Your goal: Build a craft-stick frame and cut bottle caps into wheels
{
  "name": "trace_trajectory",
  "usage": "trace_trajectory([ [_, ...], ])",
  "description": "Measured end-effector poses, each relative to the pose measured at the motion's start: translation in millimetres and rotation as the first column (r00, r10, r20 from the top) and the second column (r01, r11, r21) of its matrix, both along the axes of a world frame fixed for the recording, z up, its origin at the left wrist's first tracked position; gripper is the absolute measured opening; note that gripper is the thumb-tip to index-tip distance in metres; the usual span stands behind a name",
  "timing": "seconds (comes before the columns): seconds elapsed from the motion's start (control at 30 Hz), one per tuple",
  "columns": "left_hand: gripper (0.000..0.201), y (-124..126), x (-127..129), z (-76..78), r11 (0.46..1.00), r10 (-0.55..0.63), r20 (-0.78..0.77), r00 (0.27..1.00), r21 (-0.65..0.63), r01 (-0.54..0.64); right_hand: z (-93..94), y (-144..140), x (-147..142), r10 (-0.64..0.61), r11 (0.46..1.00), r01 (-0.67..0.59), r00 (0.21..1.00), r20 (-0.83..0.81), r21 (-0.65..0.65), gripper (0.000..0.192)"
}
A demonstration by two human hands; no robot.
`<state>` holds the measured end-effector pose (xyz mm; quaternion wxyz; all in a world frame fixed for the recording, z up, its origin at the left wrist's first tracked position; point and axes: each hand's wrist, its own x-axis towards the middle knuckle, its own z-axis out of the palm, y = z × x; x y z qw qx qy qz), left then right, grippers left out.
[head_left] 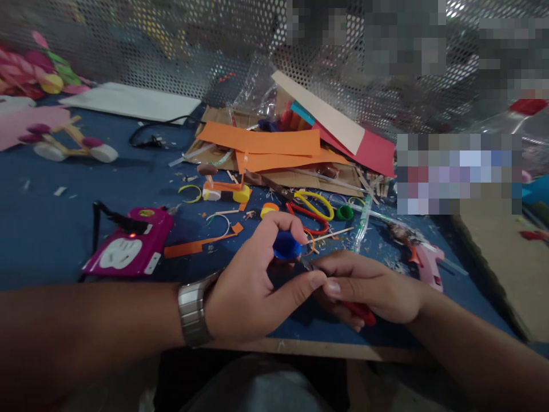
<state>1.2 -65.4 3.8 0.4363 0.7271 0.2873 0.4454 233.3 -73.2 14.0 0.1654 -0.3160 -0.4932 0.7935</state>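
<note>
Near the front edge of the table, my left hand (253,280) curls its fingers around a blue bottle cap (287,247), whose hollow side shows. A metal watch (191,315) circles that wrist. My right hand (377,286) is closed on a red-handled knife (362,313), and its dark blade points at the cap. The left thumb reaches across to the blade, beside the right thumb. Whether the blade touches the cap I cannot tell. Just beyond lie yellow and red-handled scissors (311,206), a green cap (344,213) and a yellow-orange cap (269,210).
A magenta power strip (132,243) with a lit red light sits on the left, and a pink glue gun (429,260) on the right. Orange paper (261,140) and cardboard lie at the back before a perforated metal screen (171,46). A small wheeled model (68,140) stands far left.
</note>
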Motion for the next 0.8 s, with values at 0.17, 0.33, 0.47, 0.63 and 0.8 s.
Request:
trace_trajectory([
  [0.17, 0.023, 0.4, -0.7, 1.4, 0.996, -0.044, -0.12, 0.992, 0.078, 0.054, -1.5, -1.3, -0.3, 0.004, 0.999, -0.004, 1.0, 0.015, -0.034, 0.05],
  [0.33, 0.017, -1.8, -0.2, 0.1, 0.986, -0.114, -0.146, 0.983, 0.107, 0.13, -0.7, -2.2, -3.5, 0.027, 0.999, -0.026, 1.0, 0.015, -0.033, 0.049],
  [0.47, 0.018, -1.6, -0.3, -0.5, 0.991, -0.088, -0.121, 0.989, 0.089, 0.099, 0.3, -1.1, -3.6, 0.018, 1.0, -0.018, 1.0, -0.001, -0.014, 0.047],
  [0.63, 0.027, 0.8, -0.7, -2.3, 1.0, -0.009, -0.035, 0.999, 0.027, 0.009, 0.4, 0.9, -1.2, -0.006, 1.0, 0.005, 1.0, 0.018, 0.03, 0.049],
  [0.8, 0.033, 3.5, -0.1, -2.7, 0.999, 0.011, -0.008, 1.0, 0.033, -0.01, -2.1, 1.6, -0.6, -0.021, 0.999, 0.022, 1.0, -0.005, 0.025, 0.048],
])
